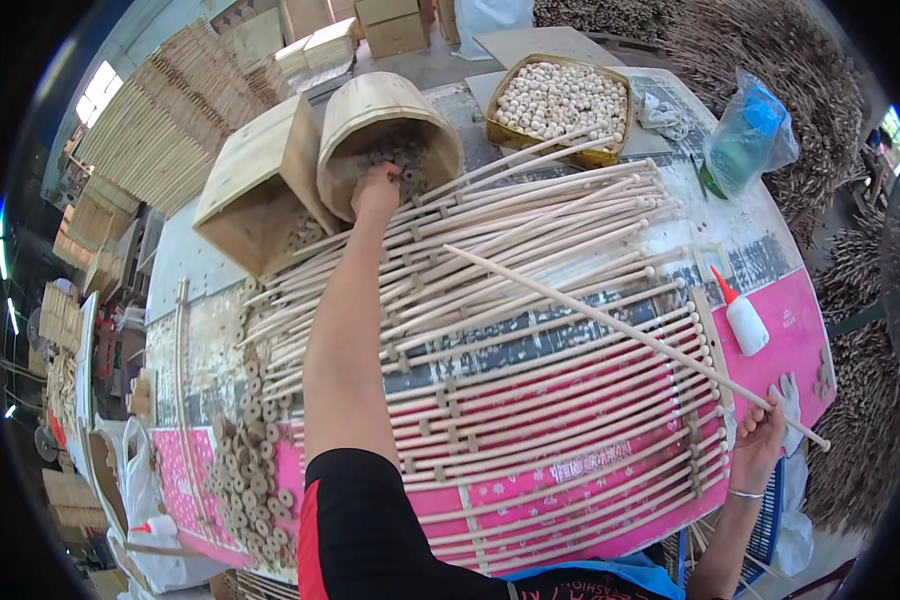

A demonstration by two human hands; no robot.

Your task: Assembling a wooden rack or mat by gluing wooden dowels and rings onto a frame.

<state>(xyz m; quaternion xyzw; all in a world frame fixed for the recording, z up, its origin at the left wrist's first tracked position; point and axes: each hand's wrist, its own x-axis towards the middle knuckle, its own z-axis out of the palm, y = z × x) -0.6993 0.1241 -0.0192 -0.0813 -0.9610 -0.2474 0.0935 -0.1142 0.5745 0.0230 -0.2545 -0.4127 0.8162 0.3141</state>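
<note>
My left hand (pixel 377 192) reaches into the mouth of a round wooden tub (pixel 370 98) lying on its side. Its fingers are closed among small grey-brown rings (pixel 402 152); whatever they hold is hidden. At the right, my right hand (pixel 759 442) grips a long pale wooden rod (pixel 610 321) near its ball-tipped end. The rod slants up to the left above other rods. Below it, a row of similar rods (pixel 570 445) lies on the pink sheet, several carrying grey-brown rings. A looser pile of rods (pixel 530 225) lies beyond.
A square wooden box (pixel 260 185) stands beside the tub. Farther back is a yellow tray (pixel 610 157) of wooden balls. A red-tipped glue bottle (pixel 746 325) and a bagged green bottle (pixel 745 145) are at the right. Loose rings (pixel 250 480) lie at the left.
</note>
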